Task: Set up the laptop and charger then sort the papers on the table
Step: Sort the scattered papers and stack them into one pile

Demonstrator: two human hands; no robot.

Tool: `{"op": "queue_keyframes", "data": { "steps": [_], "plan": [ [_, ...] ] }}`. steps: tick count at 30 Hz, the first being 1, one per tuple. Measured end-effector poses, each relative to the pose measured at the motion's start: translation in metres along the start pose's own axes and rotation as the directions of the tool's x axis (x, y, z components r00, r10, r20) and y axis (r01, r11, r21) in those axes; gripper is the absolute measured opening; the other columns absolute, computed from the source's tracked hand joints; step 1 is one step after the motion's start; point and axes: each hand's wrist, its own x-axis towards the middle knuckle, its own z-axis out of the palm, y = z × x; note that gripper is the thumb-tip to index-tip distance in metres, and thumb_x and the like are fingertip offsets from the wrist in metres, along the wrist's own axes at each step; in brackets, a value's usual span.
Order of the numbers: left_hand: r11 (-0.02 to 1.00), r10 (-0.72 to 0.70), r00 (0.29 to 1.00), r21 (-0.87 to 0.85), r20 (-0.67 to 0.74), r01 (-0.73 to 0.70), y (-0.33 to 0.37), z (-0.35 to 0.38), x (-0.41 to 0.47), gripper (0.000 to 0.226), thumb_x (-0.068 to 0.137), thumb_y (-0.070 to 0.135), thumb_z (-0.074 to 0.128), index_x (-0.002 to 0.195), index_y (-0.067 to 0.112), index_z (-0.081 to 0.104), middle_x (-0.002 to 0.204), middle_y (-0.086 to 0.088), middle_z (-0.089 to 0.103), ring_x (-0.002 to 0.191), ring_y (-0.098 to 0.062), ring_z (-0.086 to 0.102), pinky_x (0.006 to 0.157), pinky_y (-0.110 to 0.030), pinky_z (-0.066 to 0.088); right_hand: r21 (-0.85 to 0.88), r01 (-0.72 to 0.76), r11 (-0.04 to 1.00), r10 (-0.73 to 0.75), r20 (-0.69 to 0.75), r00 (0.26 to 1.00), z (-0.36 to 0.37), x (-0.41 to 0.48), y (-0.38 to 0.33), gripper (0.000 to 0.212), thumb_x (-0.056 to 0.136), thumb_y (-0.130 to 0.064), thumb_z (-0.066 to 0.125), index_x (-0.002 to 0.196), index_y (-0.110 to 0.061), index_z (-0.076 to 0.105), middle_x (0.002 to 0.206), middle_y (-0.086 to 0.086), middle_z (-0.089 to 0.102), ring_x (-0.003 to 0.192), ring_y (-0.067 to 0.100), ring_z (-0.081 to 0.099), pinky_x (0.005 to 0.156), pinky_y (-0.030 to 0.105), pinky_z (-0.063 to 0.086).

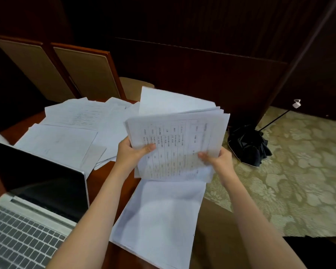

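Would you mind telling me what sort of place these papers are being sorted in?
Probably a meeting or function room: dark wood-panelled walls, padded wooden chairs at a wooden table, and patterned carpet.

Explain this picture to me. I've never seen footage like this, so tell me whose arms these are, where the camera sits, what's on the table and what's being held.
There is no machine here. A person wears a wide-angle camera on the head, looking forward and down, so the two bare arms are their own. The left hand and right hand hold a stack of printed sheets above the table, with a table of text on the top sheet. An open laptop with a dark screen sits at the left. Loose papers are spread behind it, and a neater pile lies below the hands. Beyond the table are chairs, and a folded dark umbrella lies on the carpet.
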Motion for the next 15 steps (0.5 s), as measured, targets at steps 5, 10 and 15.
{"op": "queue_keyframes", "data": {
  "steps": [5, 10, 15],
  "plan": [
    [1.0, -0.001, 0.999, -0.027, -0.032, 0.0, 0.003, 0.001, -0.004, 0.032, 0.073, -0.002, 0.073, 0.098, 0.014, 0.06, 0.095, 0.003, 0.063, 0.091, -0.015, 0.06, 0.068, -0.018, 0.05, -0.048, 0.039, 0.998, -0.04, -0.019, 0.999, 0.006, -0.003, -0.004, 0.019, 0.079, -0.002, 0.07, 0.084, -0.019, 0.062, 0.087, -0.003, 0.066, 0.081, 0.013, 0.066, 0.073, 0.03, 0.056],
    [0.985, 0.171, 0.985, 0.027, -0.033, -0.17, 0.033, 0.006, 0.008, 0.035, 0.076, 0.008, 0.074, 0.09, 0.032, 0.053, 0.09, 0.014, 0.057, 0.087, -0.006, 0.055, 0.075, -0.023, 0.048, 0.099, 0.157, 0.983, -0.147, -0.099, 0.984, 0.011, 0.003, -0.024, 0.021, 0.08, 0.005, 0.065, 0.087, -0.013, 0.058, 0.085, -0.003, 0.063, 0.062, -0.007, 0.064, 0.054, 0.011, 0.05],
    [0.992, 0.1, 0.992, 0.086, -0.082, -0.093, 0.018, 0.008, 0.015, 0.043, 0.077, 0.015, 0.074, 0.109, 0.027, 0.049, 0.107, 0.009, 0.055, 0.103, -0.011, 0.052, 0.085, -0.031, 0.047, 0.083, 0.13, 0.988, -0.123, -0.079, 0.989, 0.016, 0.004, -0.016, 0.044, 0.076, 0.0, 0.071, 0.116, -0.006, 0.053, 0.106, 0.001, 0.063, 0.089, 0.007, 0.063, 0.059, 0.012, 0.054]
  ]
}}
